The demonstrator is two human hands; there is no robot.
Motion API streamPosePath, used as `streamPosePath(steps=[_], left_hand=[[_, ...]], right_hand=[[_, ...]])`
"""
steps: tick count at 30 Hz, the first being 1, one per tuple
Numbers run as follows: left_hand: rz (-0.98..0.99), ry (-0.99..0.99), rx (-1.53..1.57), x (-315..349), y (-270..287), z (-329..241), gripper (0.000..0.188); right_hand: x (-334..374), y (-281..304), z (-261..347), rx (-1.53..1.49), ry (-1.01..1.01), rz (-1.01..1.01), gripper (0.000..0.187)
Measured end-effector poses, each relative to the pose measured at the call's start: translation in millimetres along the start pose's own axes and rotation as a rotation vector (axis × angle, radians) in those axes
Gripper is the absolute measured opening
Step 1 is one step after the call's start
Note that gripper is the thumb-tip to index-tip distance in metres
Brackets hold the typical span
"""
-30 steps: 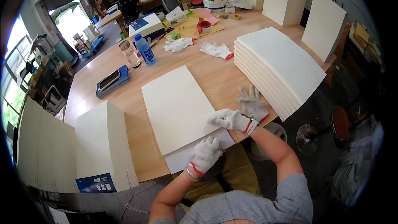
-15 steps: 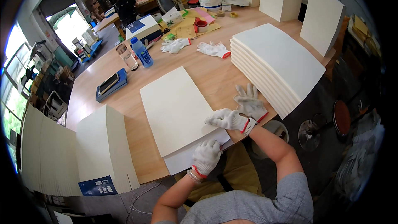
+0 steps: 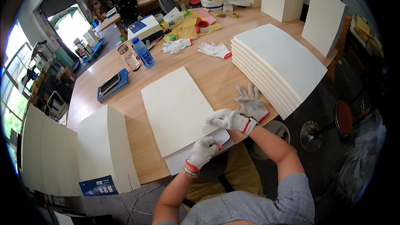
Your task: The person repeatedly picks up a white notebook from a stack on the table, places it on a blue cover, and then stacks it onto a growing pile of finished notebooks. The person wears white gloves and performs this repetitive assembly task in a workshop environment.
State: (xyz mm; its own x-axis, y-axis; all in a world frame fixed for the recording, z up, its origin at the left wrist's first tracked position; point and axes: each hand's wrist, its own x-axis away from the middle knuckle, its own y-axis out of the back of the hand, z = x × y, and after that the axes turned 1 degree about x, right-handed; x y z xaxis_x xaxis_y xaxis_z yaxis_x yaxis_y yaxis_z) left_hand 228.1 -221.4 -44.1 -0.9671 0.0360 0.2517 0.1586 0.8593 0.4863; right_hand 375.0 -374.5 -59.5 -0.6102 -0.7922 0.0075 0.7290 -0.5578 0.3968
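Both forearms come up from the lower edge, bare to the wrists, each hand in a white knit glove with a red cuff. The left hand (image 3: 203, 151) is curled into a loose fist, fingers (image 3: 211, 143) bent inward. The right hand (image 3: 227, 119) lies palm down just above it, fingers stretched leftward, wrist bent from a forearm angled in from the right.

You've got three loose gloves (image 3: 251, 103) on the table (image 3: 216, 75), one bottle (image 3: 143, 52), one glass (image 3: 127, 57).
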Motion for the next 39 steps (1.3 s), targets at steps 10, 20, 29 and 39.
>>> streamPosePath(steps=[10, 20, 29, 39], left_hand=[[-0.323, -0.364, -0.334, 12, -8, 2, 0.033], [-0.538, -0.251, -0.650, 62, 111, 51, 0.019], [-0.327, 0.363, -0.426, 29, 135, 55, 0.029], [0.066, -0.432, -1.311, -19, 146, -11, 0.102]], right_hand=[[1, 2, 7, -0.033, 0.006, 0.005, 0.046], [3, 25, -12, -0.092, 0.024, 0.185, 0.054], [-5, -20, 24, 0.511, -0.160, -0.169, 0.034], [-11, -21, 2, 0.419, -0.112, -0.436, 0.043]])
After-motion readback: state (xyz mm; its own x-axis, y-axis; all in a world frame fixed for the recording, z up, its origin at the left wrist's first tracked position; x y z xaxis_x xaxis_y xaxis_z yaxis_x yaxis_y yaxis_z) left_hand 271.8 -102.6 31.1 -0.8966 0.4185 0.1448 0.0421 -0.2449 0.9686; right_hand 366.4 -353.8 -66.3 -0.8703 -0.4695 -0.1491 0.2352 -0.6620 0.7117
